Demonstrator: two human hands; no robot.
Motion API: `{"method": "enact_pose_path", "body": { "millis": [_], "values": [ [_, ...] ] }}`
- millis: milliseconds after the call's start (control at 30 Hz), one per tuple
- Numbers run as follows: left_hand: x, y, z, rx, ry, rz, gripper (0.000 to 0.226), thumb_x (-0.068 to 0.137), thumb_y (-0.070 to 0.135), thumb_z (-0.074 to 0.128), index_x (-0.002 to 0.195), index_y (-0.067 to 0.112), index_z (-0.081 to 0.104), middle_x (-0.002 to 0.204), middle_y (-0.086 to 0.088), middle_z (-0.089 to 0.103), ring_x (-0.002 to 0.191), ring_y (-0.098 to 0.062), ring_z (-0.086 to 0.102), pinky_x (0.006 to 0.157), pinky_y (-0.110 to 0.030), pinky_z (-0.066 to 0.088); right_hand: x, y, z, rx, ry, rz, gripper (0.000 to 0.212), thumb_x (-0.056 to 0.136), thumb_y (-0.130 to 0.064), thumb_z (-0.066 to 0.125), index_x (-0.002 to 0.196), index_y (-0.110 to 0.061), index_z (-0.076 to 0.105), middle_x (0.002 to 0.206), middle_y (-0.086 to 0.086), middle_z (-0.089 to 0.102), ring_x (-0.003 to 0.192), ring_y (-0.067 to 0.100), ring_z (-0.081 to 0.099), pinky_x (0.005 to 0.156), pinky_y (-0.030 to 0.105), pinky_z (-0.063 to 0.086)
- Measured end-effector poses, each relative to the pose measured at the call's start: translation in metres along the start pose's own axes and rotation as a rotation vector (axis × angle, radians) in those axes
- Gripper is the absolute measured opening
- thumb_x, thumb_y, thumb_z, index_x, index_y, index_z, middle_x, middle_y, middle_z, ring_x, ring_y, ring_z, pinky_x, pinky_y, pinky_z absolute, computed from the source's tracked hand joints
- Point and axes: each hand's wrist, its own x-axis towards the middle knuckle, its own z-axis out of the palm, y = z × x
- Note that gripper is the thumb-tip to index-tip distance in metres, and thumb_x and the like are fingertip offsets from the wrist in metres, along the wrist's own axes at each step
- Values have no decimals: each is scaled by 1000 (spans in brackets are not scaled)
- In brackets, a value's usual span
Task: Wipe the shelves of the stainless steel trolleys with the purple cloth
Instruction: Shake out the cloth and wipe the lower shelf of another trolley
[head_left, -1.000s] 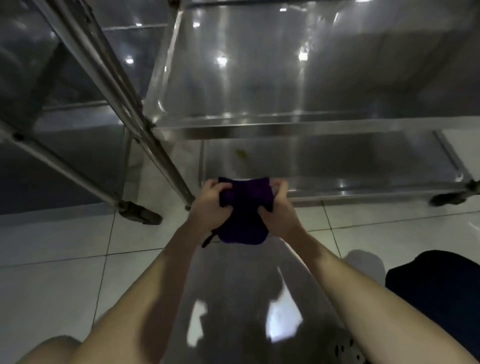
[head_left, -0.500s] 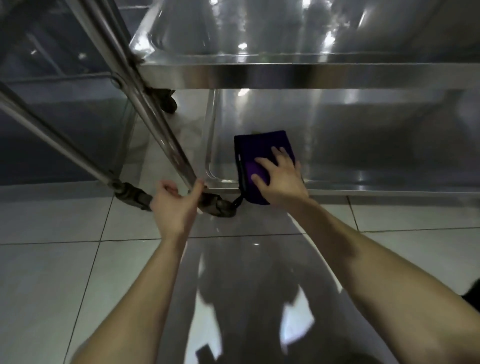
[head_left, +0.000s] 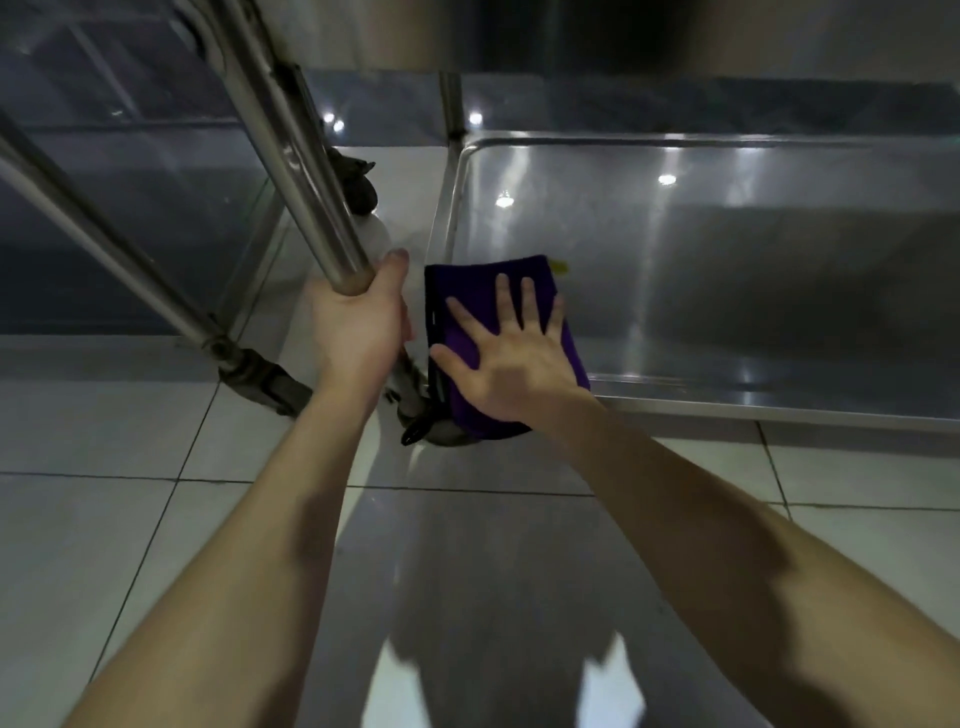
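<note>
Tiled floor (head_left: 104, 545) fills the near half. Bottom shelf (head_left: 727, 291) of the stainless trolley is a shallow tray with raised rim; wide bare steel runs right and back from the near-left corner. Upright post (head_left: 291, 156) stands just left of that corner; left hand (head_left: 358, 327) has its fingers wrapped tight round the post's lower end. Purple cloth (head_left: 467, 291) lies folded at the near-left corner, long axis front-to-back, near end overhanging the front rim. Right hand (head_left: 511, 364) is flat on the cloth, fingers spread, pressing, not gripping. Small yellow speck (head_left: 560, 267) sits at the cloth's far-right corner
</note>
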Motion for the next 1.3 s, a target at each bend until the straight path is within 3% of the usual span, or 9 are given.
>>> {"method": "enact_pose_path", "body": {
  "millis": [100, 200, 300, 500, 800, 967, 1200, 1300],
  "values": [
    [1, -1, -1, 20, -3, 17, 51, 93, 39, 70, 44, 28, 60, 47, -2, 56, 44, -21, 56, 67, -45, 58, 33, 10, -4, 10, -33, 15, 87, 90, -93, 6, 167, -54, -6, 177, 12, -23, 161, 40, -26, 123, 68, -20],
    [1, -1, -1, 9, -7, 34, 51, 91, 36, 69, 43, 26, 56, 45, -2, 53, 42, -23, 53, 63, -48, 58, 86, 27, -18, -27, -7, 71, 90, 89, -95, 11, 168, -54, 0, 179, 10, -17, 164, 39, -18, 126, 66, -17],
    [1, -3, 1, -8, 18, 32, 50, 87, 32, 69, 41, 26, 51, 43, -1, 50, 39, -22, 50, 57, -43, 53, 146, 42, -36, -14, 20, 141, 94, 87, -96, 14, 169, -51, 8, 180, 13, -8, 165, 42, -11, 126, 68, -14],
    [-1, -3, 5, -31, 76, 4, 43, 83, 29, 69, 45, 25, 50, 43, -5, 48, 36, -24, 47, 45, -34, 47, 210, 30, -46, 6, -49, 229, 102, 83, -101, 13, 169, -49, 0, 179, 18, -14, 162, 49, -17, 121, 74, -17],
    [-13, 10, 5, 0, 74, -22, 41, 92, 16, 68, 55, 20, 50, 48, -4, 50, 42, -22, 50, 49, -36, 46, 66, -14, -9, -5, -18, 25, 86, 98, -83, 12, 171, -40, -7, 179, 14, -17, 163, 41, -20, 126, 67, -18],
    [-17, 16, 4, 17, 46, -57, 39, 96, 16, 68, 60, 17, 53, 48, -1, 52, 43, -21, 50, 61, -41, 52, 6, 18, -14, 31, -32, -32, 81, 98, -73, 19, 172, -44, 4, 181, 2, -8, 166, 27, -13, 130, 57, -14],
    [-20, 14, 7, -5, 69, -55, 35, 94, 15, 69, 63, 12, 55, 50, -7, 50, 44, -23, 49, 59, -36, 49, -16, 194, -44, 0, -1, 375, 89, 87, -83, 12, 169, -52, 1, 181, -3, -10, 166, 23, -10, 132, 57, -7],
    [-19, 9, 8, -27, 59, -23, 40, 94, 14, 69, 58, 15, 53, 46, -3, 48, 43, -23, 48, 59, -36, 48, 9, 221, -50, 26, 21, 477, 92, 86, -87, 15, 170, -50, 5, 181, 0, -8, 167, 28, -9, 130, 63, -8]
  ]
}}
